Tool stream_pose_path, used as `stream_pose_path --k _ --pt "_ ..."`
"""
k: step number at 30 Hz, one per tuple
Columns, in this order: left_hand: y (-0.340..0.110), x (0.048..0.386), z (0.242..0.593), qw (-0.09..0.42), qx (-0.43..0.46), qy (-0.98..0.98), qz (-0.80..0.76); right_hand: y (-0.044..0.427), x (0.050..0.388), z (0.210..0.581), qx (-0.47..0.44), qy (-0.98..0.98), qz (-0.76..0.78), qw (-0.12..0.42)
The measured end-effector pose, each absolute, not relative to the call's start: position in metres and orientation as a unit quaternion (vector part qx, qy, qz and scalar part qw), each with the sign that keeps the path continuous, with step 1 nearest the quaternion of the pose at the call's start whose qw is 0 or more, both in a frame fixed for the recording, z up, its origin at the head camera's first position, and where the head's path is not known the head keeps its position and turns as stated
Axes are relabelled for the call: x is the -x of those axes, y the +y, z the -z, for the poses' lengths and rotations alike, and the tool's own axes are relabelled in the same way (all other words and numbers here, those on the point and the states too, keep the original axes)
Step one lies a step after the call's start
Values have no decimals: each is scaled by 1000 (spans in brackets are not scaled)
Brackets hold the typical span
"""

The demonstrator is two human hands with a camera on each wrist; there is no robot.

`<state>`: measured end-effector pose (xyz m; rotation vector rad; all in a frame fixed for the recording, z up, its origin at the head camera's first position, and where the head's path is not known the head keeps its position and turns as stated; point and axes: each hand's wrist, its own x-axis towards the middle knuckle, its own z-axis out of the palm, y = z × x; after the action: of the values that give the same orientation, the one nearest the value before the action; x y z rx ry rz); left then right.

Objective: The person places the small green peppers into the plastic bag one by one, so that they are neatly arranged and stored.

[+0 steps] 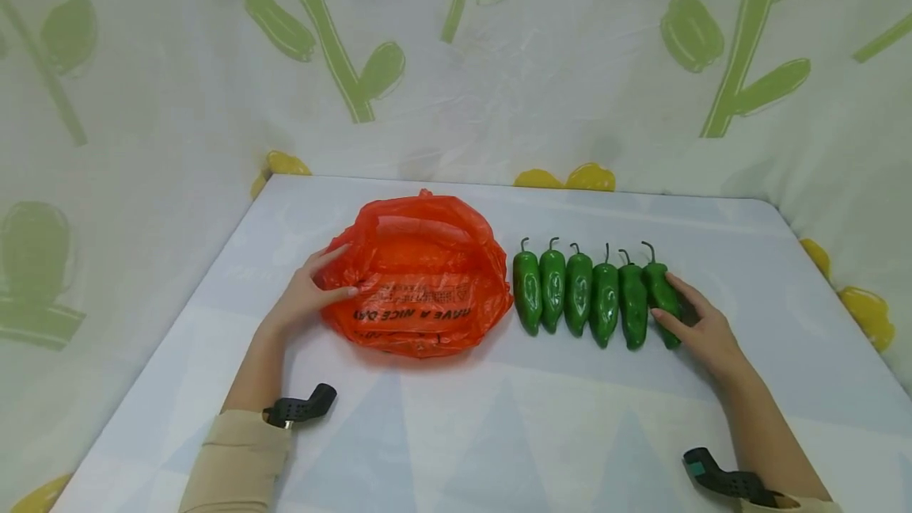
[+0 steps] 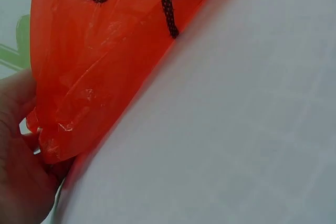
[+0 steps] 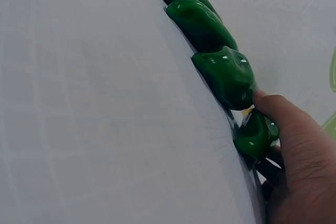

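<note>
An orange-red plastic bag with printed black lettering lies on the table, its mouth spread wide. My left hand holds the bag's left side, the thumb over the front and the fingers farther back. The left wrist view shows that hand against the red plastic, its fingertips partly hidden. Right of the bag, several green peppers stand in a row, stems pointing away. My right hand grips the rightmost pepper between thumb and fingers. In the right wrist view the thumb lies at the gap beside the neighbouring pepper.
The white table has a faint triangle pattern. A pale curtain with green leaf prints hangs behind and beside it. Black wrist mounts sit on the left forearm and the right forearm.
</note>
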<state>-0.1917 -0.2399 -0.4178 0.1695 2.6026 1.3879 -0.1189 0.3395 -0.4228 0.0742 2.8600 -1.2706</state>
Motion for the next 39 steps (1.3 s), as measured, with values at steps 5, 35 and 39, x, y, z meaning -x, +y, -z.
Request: stream_pose_path --k 5,35,39 --pt "-238 190 420 76 -62 874 -476 338 120 420 -41 917 396 -2" --pt "-248 188 422 122 -63 850 -509 335 122 421 -120 894 425 -78" --pt "-248 187 421 121 -60 849 -512 334 123 417 -111 895 422 -89"
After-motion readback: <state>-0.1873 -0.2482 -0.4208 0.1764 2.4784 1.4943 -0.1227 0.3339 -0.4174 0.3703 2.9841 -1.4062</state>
